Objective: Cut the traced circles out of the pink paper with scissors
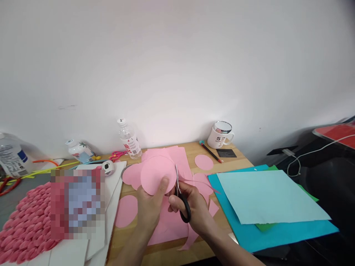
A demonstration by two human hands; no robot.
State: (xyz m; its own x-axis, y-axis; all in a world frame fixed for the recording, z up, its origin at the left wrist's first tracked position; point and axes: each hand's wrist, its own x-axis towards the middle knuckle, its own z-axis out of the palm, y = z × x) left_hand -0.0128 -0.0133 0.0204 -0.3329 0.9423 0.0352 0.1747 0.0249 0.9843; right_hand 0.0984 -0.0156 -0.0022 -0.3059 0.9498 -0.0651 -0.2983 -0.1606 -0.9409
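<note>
In the head view my left hand pinches a pink paper circle, its thumb lying on the front face. My right hand is wrapped round a pair of scissors with black handles. The blades point up along the circle's right edge, where a thin curling strip of pink paper trails off to the right. Beneath both hands lie pink sheets on the wooden table. Loose pink circles lie around them, one at the left and another at the back right.
A plastic bottle, pink scissors, a black pencil and a white mug stand or lie near the wall. Turquoise and pale blue sheets overhang the right side. At left are a pink petal-like piece and white boards.
</note>
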